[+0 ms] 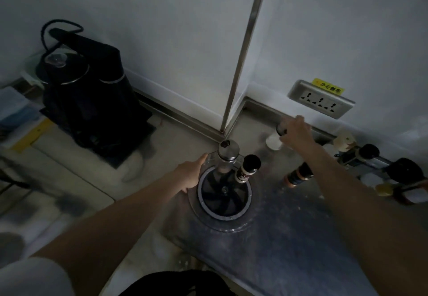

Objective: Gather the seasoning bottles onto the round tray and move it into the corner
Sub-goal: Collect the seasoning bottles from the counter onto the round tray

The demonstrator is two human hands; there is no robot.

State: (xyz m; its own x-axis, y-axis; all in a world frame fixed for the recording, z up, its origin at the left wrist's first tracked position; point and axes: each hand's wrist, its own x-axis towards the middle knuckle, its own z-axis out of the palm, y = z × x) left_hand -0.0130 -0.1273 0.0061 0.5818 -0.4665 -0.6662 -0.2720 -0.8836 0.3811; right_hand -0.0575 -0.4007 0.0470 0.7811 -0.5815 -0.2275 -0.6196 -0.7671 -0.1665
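A round clear tray (240, 222) with a dark spoked hub sits on the counter below the wall corner. On its far side stand a bottle with a metal cap (228, 154) and a black-capped seasoning bottle (246, 169). My left hand (191, 175) rests flat against the tray's left rim, fingers together. My right hand (295, 131) is closed around the top of a small white bottle (275, 140) near the back wall. A dark bottle with an orange band (298, 176) stands under my right forearm, off the tray.
A black electric kettle (85, 96) on its base stands at the left. A wall socket (320, 102) is above the right hand. Several dark-capped bottles and jars (370, 154) line the back right. A metal strip (245, 47) runs up the wall corner.
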